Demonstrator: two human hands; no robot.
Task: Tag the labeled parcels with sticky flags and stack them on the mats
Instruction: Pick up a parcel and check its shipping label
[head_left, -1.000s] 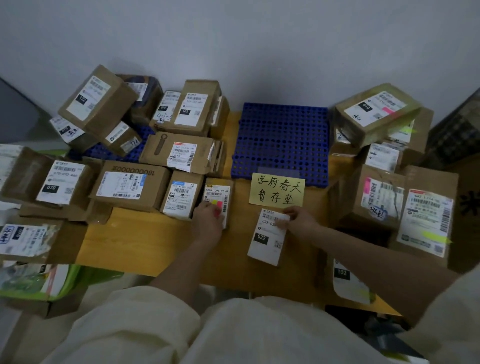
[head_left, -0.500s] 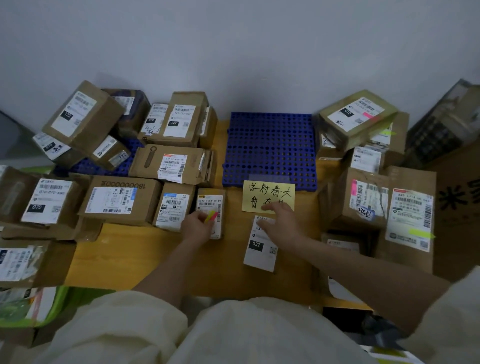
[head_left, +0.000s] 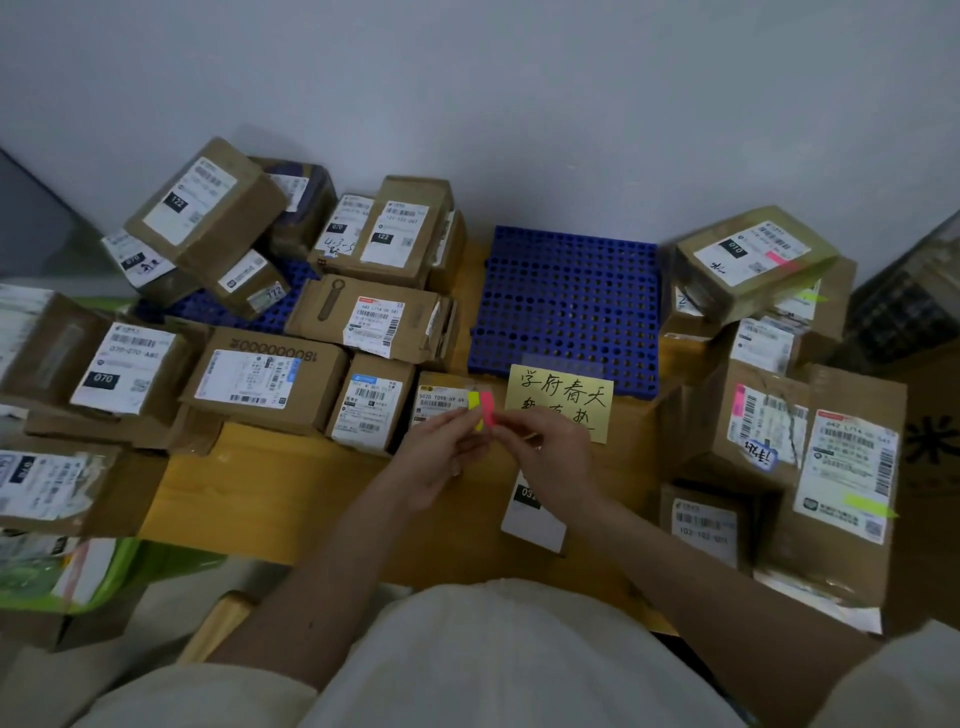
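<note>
Sticky flags (head_left: 481, 410), yellow and pink, sit pinched in the left hand (head_left: 441, 457), raised so the right hand (head_left: 550, 457) can pinch the pink one's edge, likely peeling it free. Just below the flags lies the flat 032 parcel (head_left: 535, 512), probably next to be tagged. Behind the flags, the blue mat (head_left: 566, 301) awaits stacking.

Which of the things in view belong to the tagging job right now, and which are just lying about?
In the job:
left hand and right hand, both pinching the sticky flags
032 parcel, under the right wrist
blue mat, bare
untagged parcels

Lying about:
yellow note
green bin
</note>
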